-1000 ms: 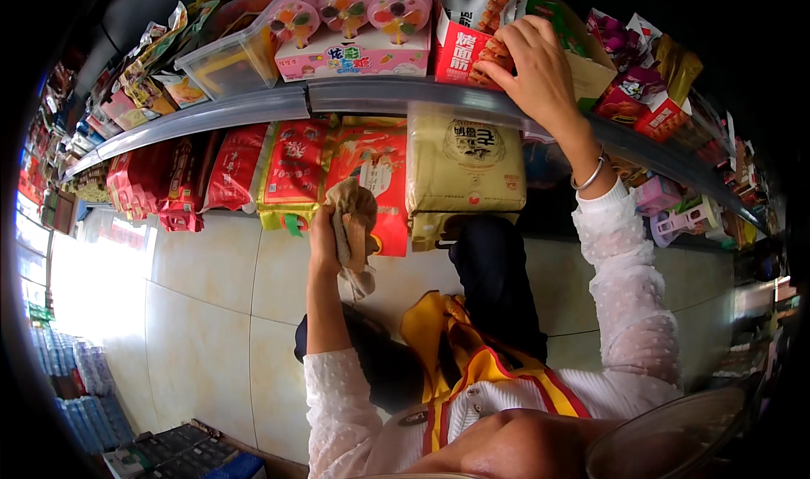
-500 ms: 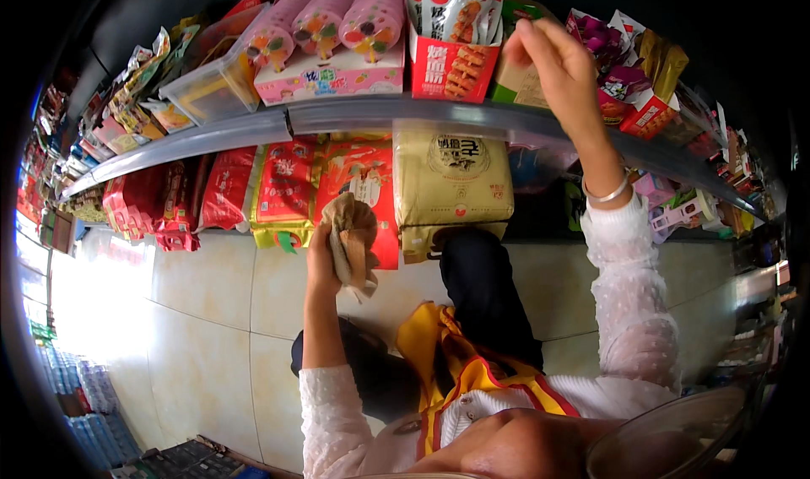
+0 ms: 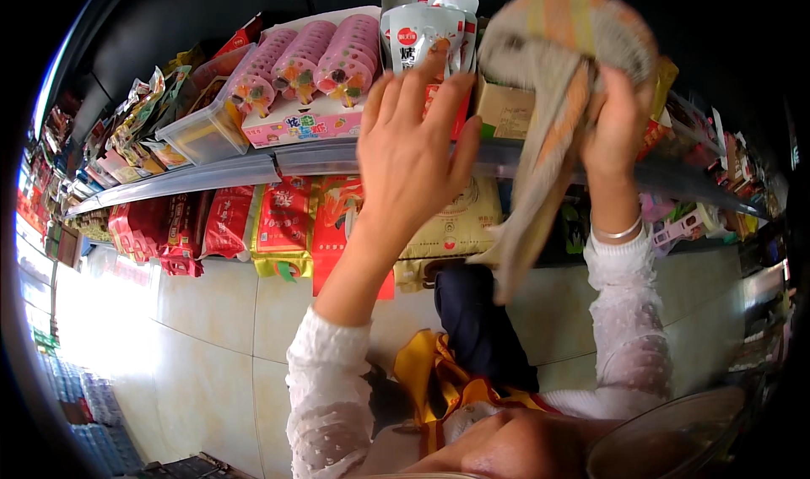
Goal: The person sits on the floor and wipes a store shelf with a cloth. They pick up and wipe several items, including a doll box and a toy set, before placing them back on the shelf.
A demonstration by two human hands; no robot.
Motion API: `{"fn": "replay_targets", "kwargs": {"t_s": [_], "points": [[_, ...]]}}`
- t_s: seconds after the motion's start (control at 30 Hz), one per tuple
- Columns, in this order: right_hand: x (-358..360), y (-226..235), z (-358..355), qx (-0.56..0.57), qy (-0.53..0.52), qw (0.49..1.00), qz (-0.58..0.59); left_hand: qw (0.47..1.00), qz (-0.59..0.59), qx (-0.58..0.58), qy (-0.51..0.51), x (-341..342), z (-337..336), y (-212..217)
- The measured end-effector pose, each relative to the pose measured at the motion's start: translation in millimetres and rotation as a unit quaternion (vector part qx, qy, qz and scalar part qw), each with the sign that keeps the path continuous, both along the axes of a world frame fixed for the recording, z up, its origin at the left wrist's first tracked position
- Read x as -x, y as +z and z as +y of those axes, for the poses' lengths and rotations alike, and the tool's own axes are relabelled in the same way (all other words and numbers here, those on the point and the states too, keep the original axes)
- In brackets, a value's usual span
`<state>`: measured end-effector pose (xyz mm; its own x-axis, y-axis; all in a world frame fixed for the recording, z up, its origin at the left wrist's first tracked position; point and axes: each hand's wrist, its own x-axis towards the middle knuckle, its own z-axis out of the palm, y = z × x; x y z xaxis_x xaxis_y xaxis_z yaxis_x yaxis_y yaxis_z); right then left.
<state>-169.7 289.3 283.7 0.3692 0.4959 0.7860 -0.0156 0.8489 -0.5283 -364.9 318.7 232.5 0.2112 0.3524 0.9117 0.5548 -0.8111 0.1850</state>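
Reaching up to a shelf (image 3: 253,168), both hands are raised at its upper tier. Left hand (image 3: 413,154) spread open, fingers (image 3: 434,82) extended, fingertips touching silver snack pouches (image 3: 426,27) standing in a red display box; grips nothing. Right hand (image 3: 616,120) closed around a bunched beige-and-orange cloth (image 3: 548,65), one end of it hanging down past the shelf edge, just right of the left hand. Bracelet (image 3: 620,230) on right wrist, white lacy sleeves on both arms. Left of the pouches: pink box of jelly cup stacks (image 3: 308,82), then a clear plastic bin (image 3: 198,129). Brown carton (image 3: 504,108) behind the cloth. Lower tier: red and yellow bags (image 3: 278,226), a pale rice-type sack (image 3: 460,226) near the left wrist. Tiled floor (image 3: 186,327) below.
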Motion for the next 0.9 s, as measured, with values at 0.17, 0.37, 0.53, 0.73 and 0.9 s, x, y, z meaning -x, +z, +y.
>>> {"fn": "replay_targets", "kwargs": {"t_s": [0.17, 0.37, 0.53, 0.73, 0.9], "points": [[14, 45, 73, -0.218, -0.301, 0.761, -0.531, 0.987, 0.045, -0.053, 0.144, -25, 62, -41], [9, -1, 174, -0.003, -0.309, 0.694, -0.65, 0.992, 0.017, -0.079, 0.097, -30, 66, -39], [35, 5, 181, 0.06, -0.527, 0.664, -0.527, 0.992, 0.024, -0.073, 0.097, -28, 66, -39], [8, 13, 196, 0.138, -0.314, 0.722, -0.601, 0.99, 0.027, -0.048, 0.126, -29, 63, -35], [-23, 61, 186, 0.182, 0.035, 0.899, -0.396, 0.99, 0.056, -0.018, 0.129, -23, 60, -30]]}}
